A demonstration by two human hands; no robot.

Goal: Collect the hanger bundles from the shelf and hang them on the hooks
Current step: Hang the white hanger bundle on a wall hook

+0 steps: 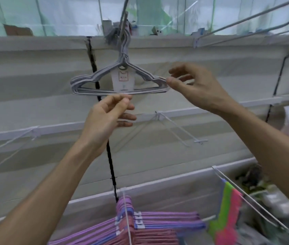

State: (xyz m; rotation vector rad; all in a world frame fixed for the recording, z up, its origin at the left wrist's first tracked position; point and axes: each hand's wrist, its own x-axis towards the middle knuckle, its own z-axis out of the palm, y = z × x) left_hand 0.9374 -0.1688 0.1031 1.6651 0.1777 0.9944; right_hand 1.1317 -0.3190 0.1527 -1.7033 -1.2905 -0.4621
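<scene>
A bundle of grey wire clothes hangers (120, 84), with a white paper label at its middle, hung by its necks from a grey metal hook (123, 20) high on the far beige display wall (34, 68). My right hand (195, 87) was at the bundle's right end, thumb tip touching the shoulder and the other fingers loosely spread above it; I could not tell whether it truly pinched the wire. My left hand (108, 114) sat just under the bundle's bottom bar, thumb and forefinger brought together right at the wire, though the blur hid whether they gripped it. A bare white wire hook (179, 129) jutted out lower right of my hands. Near the bottom, a bundle of purple, blue and red hangers (150, 228) hung on another white hook (127, 218), with a green and pink item (226, 213) to its right.
</scene>
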